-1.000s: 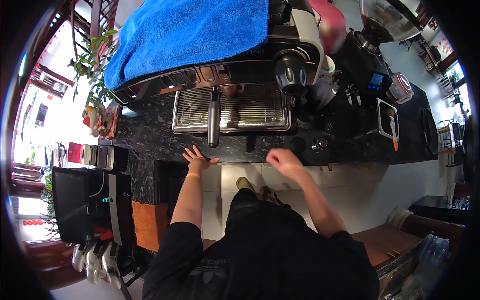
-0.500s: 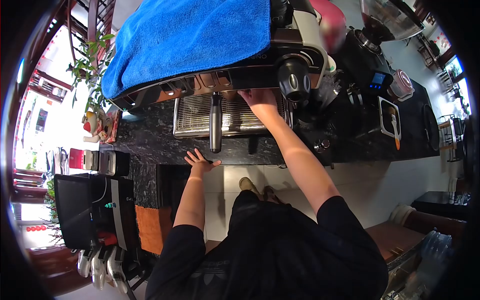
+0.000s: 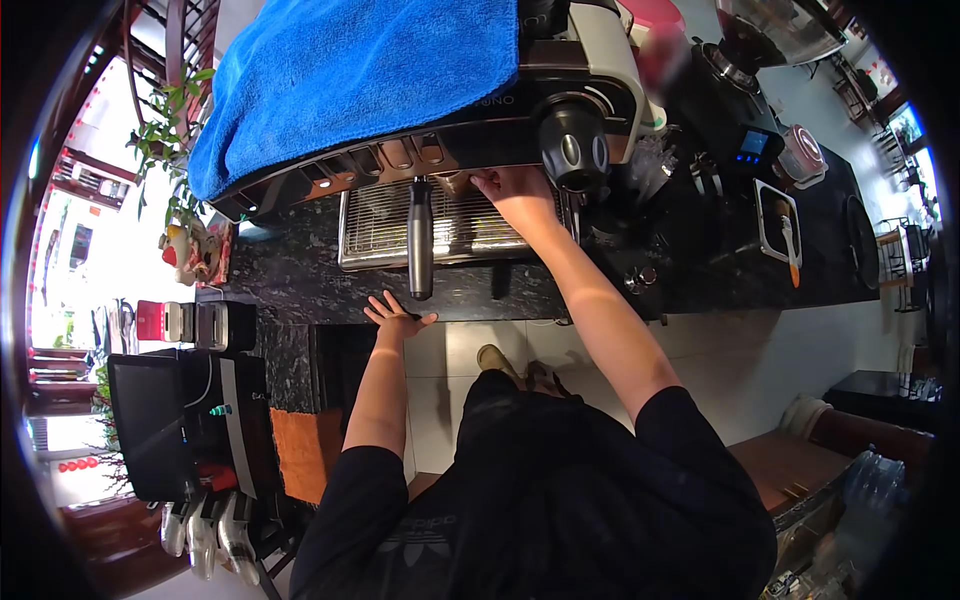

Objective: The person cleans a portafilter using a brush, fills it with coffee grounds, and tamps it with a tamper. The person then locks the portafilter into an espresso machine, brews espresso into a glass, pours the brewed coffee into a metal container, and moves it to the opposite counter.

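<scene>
My right hand (image 3: 515, 198) reaches under the front of an espresso machine (image 3: 610, 60), above its slatted drip tray (image 3: 375, 228). Its fingers are bent together near the underside of the machine; what they hold, if anything, is hidden. Just left of that hand, a portafilter (image 3: 420, 245) sits in the machine with its black handle pointing toward me. My left hand (image 3: 398, 320) is spread at the front edge of the dark counter (image 3: 290, 270), below the portafilter handle, and holds nothing. A black knob (image 3: 573, 150) sticks out to the right of my right hand.
A blue towel (image 3: 350, 80) covers the machine's top. To the right stand a coffee grinder (image 3: 730, 65), a small lit display (image 3: 753, 145) and a metal tray (image 3: 775, 222) with an orange-tipped brush (image 3: 790, 250). A black box-shaped appliance (image 3: 150, 425) is at lower left.
The whole view has shifted slightly, with the machine now a little farther left. My right hand stays under the machine and my left hand stays spread at the counter edge.
</scene>
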A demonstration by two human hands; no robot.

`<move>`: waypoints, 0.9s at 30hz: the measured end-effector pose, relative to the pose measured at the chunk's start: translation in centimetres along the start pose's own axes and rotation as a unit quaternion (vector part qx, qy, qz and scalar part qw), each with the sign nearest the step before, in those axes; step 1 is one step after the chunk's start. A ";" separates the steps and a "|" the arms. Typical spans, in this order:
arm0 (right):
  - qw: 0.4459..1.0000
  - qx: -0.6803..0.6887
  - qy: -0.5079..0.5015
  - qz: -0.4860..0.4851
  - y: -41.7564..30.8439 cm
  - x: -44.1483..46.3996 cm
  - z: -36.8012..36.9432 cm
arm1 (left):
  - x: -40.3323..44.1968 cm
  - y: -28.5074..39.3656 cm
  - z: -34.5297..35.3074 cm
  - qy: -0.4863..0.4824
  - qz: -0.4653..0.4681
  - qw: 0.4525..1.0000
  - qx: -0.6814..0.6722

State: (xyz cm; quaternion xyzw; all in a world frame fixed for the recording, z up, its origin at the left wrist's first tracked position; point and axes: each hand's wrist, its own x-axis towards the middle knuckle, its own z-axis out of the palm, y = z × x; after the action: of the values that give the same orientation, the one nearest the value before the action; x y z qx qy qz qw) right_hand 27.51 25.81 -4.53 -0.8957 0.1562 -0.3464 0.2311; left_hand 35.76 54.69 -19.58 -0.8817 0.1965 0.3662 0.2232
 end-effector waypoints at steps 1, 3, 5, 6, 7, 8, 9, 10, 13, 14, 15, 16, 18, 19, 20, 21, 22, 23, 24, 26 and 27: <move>1.000 -0.006 -0.007 -0.002 0.2 0.0 0.0 | 0.0 0.0 -0.1 -0.006 0.000 1.000 0.000; 1.000 -0.002 -0.015 0.001 0.5 0.1 0.2 | -0.1 0.1 -0.1 -0.005 -0.006 1.000 -0.007; 1.000 0.001 -0.023 0.004 0.6 0.0 0.2 | -0.3 0.1 -0.2 -0.005 -0.010 1.000 -0.013; 1.000 0.010 -0.021 0.012 0.7 -0.2 0.1 | -0.3 0.1 -0.3 -0.012 -0.013 1.000 -0.012; 0.999 0.019 -0.018 0.020 0.6 -0.2 0.0 | -0.5 0.2 -0.5 -0.018 -0.016 1.000 -0.012; 0.999 0.028 -0.016 0.028 0.5 -0.3 -0.1 | -0.7 0.3 -0.7 -0.018 -0.015 1.000 -0.009; 0.999 0.036 -0.014 0.036 0.3 -0.3 -0.2 | -0.9 0.3 -0.8 -0.023 -0.023 0.999 -0.017; 0.998 0.045 -0.011 0.044 0.5 -0.4 0.0 | -0.8 0.4 -0.8 -0.028 -0.031 0.999 -0.024; 0.993 0.059 -0.039 0.094 0.9 -0.4 0.7 | 0.2 0.1 -0.2 -0.021 -0.021 1.000 0.004; 0.989 0.067 -0.049 0.119 0.6 -0.4 0.3 | 0.4 0.0 -0.1 -0.021 -0.020 1.000 0.007; 0.992 0.061 -0.036 0.107 0.4 -0.2 0.0 | 0.4 0.0 -0.1 -0.026 -0.017 1.000 0.003; 0.992 0.061 -0.035 0.109 0.7 -0.2 0.1 | 0.4 0.0 -0.1 -0.031 -0.014 0.999 0.000; 0.989 0.077 -0.065 0.108 1.1 0.0 0.6 | 0.3 0.0 -0.2 -0.029 -0.014 0.999 0.002; 0.989 0.077 -0.064 0.107 1.2 0.0 0.6 | 0.4 0.0 -0.1 -0.029 -0.015 0.999 0.003; 0.985 0.089 -0.087 0.116 1.4 0.0 0.6 | 0.6 0.0 0.0 -0.027 -0.016 1.000 0.002; 0.981 0.101 -0.110 0.125 1.5 0.1 0.5 | 0.7 0.0 0.1 -0.027 -0.015 1.000 0.005; 0.982 0.091 -0.111 0.122 1.5 0.1 0.5 | 0.6 0.0 0.0 -0.027 -0.014 0.999 0.008; 0.982 0.091 -0.110 0.121 1.5 0.1 0.5 | 0.5 0.0 -0.1 -0.027 -0.015 1.000 0.008; 0.981 0.090 -0.118 0.128 1.6 0.0 0.4 | 0.4 0.0 -0.1 -0.029 -0.016 0.999 0.006; 0.979 0.088 -0.125 0.134 1.0 0.0 -0.2 | 0.2 0.0 -0.2 -0.032 -0.018 0.999 0.005; 0.980 0.082 -0.120 0.136 0.7 0.0 -0.6 | 0.1 0.0 -0.2 -0.031 -0.017 0.999 0.004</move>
State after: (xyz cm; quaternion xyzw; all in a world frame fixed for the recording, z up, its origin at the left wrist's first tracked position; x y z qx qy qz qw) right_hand 27.01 25.08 -4.55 -0.8792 0.2183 -0.2134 0.3659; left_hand 35.94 54.52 -19.52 -0.8726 0.1755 0.3884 0.2387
